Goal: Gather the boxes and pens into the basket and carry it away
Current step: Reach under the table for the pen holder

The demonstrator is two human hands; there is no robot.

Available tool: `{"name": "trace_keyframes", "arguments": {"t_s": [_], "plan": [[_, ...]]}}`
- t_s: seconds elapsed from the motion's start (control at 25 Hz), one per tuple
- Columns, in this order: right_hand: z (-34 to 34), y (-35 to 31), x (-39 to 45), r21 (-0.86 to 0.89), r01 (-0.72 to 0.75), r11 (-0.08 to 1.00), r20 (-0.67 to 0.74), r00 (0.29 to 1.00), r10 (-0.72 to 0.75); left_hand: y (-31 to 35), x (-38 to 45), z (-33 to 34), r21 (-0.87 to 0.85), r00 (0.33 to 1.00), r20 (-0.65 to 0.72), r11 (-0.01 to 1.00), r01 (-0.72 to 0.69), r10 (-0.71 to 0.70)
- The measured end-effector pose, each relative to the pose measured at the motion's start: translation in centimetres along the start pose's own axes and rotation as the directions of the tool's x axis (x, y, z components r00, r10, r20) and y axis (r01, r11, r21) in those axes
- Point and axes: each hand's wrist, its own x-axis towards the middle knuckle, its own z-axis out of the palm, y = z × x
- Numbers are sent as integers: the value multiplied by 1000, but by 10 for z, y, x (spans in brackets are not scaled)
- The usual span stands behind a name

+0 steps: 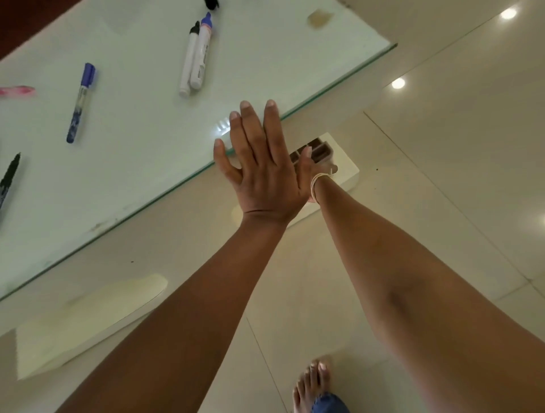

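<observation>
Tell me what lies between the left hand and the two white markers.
Only bare glass table, in the head view; left hand and white markers stay apart.

Count, head view, glass table (141,165):
- markers with white barrel: 2, touching side by side at 12 o'clock, one black-capped (188,59), one blue-capped (203,51)
- blue pen (80,103): 1, at 10 o'clock
- black pen (8,179): 1, at 9 o'clock, cut by the frame edge
- pink item (16,90): 1, at 10 o'clock, kind unclear
- black item (211,3): 1, at 12 o'clock, kind unclear
- hands: 2
- bare foot (312,383): 1, at 6 o'clock
</observation>
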Motion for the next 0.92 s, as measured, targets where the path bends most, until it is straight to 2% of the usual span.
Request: {"name": "trace_keyframes", "arguments": {"t_s": [0.12, 0.2, 0.28, 0.36, 0.44, 0.52, 0.56, 0.64, 0.72, 0.84, 0.92], "plan": [[0, 7, 4, -15, -19, 1000, -10, 1000, 19, -1, 3, 4, 23, 1000, -7, 1000, -20, 20], [-13, 20, -2, -64, -77, 995, -39, 996, 74, -2, 1, -5, 43, 998, 53, 999, -31, 29], [-36, 42, -21, -126, -136, 983, -77, 989, 127, -3, -6, -29, 14, 982, 186, 999, -41, 38], [-65, 62, -56, -170, -178, 969, -101, 982, 163, -8, -9, -60, -47, 930, 359, 997, -60, 73], [-96, 68, -111, -177, -226, 958, -136, 970, 203, -20, 1, -92, -118, 815, 563, 989, -89, 141], [-122, 58, -183, -170, -253, 953, -178, 959, 222, -34, 21, -132, -206, 638, 746, 977, -52, 192], [-131, 49, -220, -164, -249, 955, -185, 958, 218, -39, 32, -156, -243, 548, 812, 970, 3, 202], [-143, 33, -279, -153, -251, 956, -168, 960, 225, -44, 43, -196, -273, 367, 913, 937, 218, 181], [-147, 4, -344, -179, -255, 950, -136, 963, 232, -52, 55, -251, -209, 209, 970, 872, 443, 126], [-141, -33, -425, -203, -233, 951, -93, 971, 218, -67, 64, -316, -67, 69, 997, 747, 662, 28], [-132, -53, -465, -214, -220, 952, -50, 976, 214, -78, 74, -348, 28, -24, 1000, 625, 780, -15]]}}
